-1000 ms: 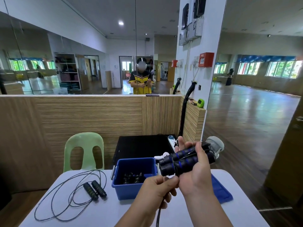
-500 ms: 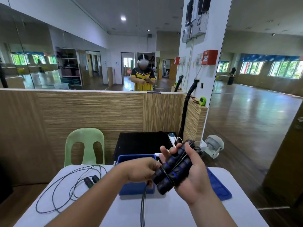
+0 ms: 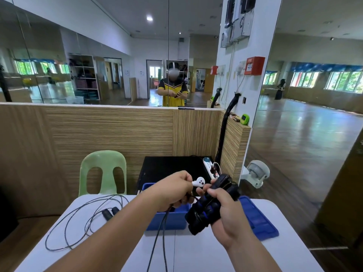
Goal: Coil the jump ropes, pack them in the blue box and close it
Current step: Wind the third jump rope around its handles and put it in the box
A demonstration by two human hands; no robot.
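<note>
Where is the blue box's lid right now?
Head view: the blue lid lies flat on the white table, right of the blue box, partly behind the right hand.

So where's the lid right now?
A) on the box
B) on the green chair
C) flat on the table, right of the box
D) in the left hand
C: the lid lies flat on the table, to the right of the open box.
</note>
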